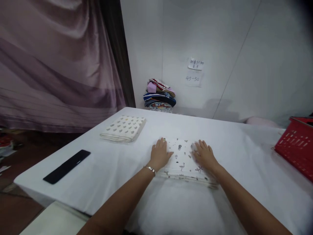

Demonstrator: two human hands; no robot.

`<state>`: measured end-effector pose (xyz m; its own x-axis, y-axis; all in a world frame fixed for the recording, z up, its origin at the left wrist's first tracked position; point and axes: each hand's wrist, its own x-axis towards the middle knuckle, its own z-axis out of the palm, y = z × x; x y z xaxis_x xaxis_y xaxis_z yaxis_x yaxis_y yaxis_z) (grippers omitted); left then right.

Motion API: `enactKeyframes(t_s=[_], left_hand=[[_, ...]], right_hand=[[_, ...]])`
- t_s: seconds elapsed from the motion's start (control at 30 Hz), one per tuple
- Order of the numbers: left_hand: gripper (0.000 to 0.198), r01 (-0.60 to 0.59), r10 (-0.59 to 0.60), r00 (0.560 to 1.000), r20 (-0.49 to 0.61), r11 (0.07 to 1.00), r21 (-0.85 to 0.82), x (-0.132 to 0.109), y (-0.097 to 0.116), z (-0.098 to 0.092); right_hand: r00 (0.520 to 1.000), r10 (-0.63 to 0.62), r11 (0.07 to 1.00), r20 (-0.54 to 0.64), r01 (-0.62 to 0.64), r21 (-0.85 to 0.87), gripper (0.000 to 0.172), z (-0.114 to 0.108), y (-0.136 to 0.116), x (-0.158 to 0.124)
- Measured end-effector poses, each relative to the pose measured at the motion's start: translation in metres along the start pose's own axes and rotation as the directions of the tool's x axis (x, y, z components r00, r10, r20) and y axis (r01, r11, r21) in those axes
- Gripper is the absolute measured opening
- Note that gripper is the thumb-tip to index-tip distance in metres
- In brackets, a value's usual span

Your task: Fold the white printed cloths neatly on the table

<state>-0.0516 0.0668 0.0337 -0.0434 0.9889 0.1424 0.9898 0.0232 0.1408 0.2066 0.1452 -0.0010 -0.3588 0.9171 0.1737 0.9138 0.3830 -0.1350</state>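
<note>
A white folded cloth point(182, 160) with small grey and brown figures, a flamingo-like bird among them, lies in front of me. My left hand point(160, 153) rests flat on its left side, fingers stretched out and a bracelet on the wrist. On the opposite side, my right hand point(205, 155) lies flat with its fingers spread. Several layers show along the cloth's near edge. To the left, another folded cloth point(124, 128), cream with a grey repeated motif, lies apart from both hands.
All this lies on a white-covered table point(105, 169). A dark flat object point(66, 166) is at its left edge, a red plastic basket point(297, 145) at its right. Behind stands a pile of folded fabrics point(160, 96) by the wall. A pink curtain point(53, 65) hangs at left.
</note>
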Motion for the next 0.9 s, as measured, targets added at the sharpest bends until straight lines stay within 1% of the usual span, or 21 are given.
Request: enactKeyframes(t_s=[0.07, 0.13, 0.2, 0.3, 0.53, 0.6, 0.67, 0.73, 0.8, 0.83, 0.9], left_hand=[[0.069, -0.042, 0.043, 0.999, 0.030, 0.999, -0.022, 0.017, 0.004, 0.007], [0.071, -0.039, 0.043, 0.996, 0.082, 0.998, -0.052, 0.028, 0.004, 0.018], [0.073, -0.025, 0.032, 0.995, 0.098, 0.997, -0.073, 0.031, 0.002, 0.027], [0.074, -0.023, 0.030, 0.997, 0.077, 0.996, -0.086, 0.030, -0.003, 0.035], [0.073, -0.010, 0.016, 0.997, 0.080, 0.996, -0.084, 0.028, -0.002, 0.038], [0.073, -0.011, 0.018, 0.997, 0.078, 0.997, -0.081, 0.030, -0.001, 0.036], [0.072, -0.010, 0.018, 0.995, 0.094, 0.996, -0.085, 0.032, 0.000, 0.030], [0.072, 0.002, 0.013, 0.988, 0.152, 0.995, -0.104, 0.034, 0.001, 0.022], [0.074, 0.017, 0.011, 0.976, 0.218, 0.992, -0.127, 0.031, 0.001, 0.015], [0.075, 0.010, 0.021, 0.974, 0.226, 0.991, -0.135, 0.027, 0.000, 0.012], [0.075, -0.049, 0.073, 0.981, 0.177, 0.989, -0.137, 0.014, -0.003, 0.012]], right_hand=[[1.000, -0.014, 0.999, 0.013, 0.014, -0.034, 0.059, 0.000, -0.010, 0.005], [0.999, 0.006, 0.999, 0.051, -0.004, -0.044, 0.061, 0.005, -0.014, 0.008], [0.996, 0.029, 0.999, 0.085, -0.025, -0.048, 0.061, 0.011, -0.012, 0.009], [0.994, 0.033, 0.998, 0.101, -0.027, -0.059, 0.061, 0.017, -0.008, 0.008], [0.992, 0.040, 0.997, 0.116, -0.032, -0.068, 0.061, 0.012, -0.010, 0.009], [0.990, 0.047, 0.997, 0.134, -0.039, -0.061, 0.060, 0.006, -0.012, 0.011], [0.983, 0.057, 0.998, 0.176, -0.051, -0.035, 0.059, -0.004, -0.016, 0.010], [0.971, 0.066, 0.998, 0.229, -0.068, 0.004, 0.056, -0.015, -0.021, 0.003], [0.966, 0.075, 0.995, 0.248, -0.088, 0.042, 0.055, -0.023, -0.026, -0.014], [0.968, 0.074, 0.994, 0.241, -0.091, 0.058, 0.056, -0.025, -0.028, -0.027], [0.979, 0.058, 0.994, 0.197, -0.075, 0.081, 0.058, -0.025, -0.032, -0.054]])
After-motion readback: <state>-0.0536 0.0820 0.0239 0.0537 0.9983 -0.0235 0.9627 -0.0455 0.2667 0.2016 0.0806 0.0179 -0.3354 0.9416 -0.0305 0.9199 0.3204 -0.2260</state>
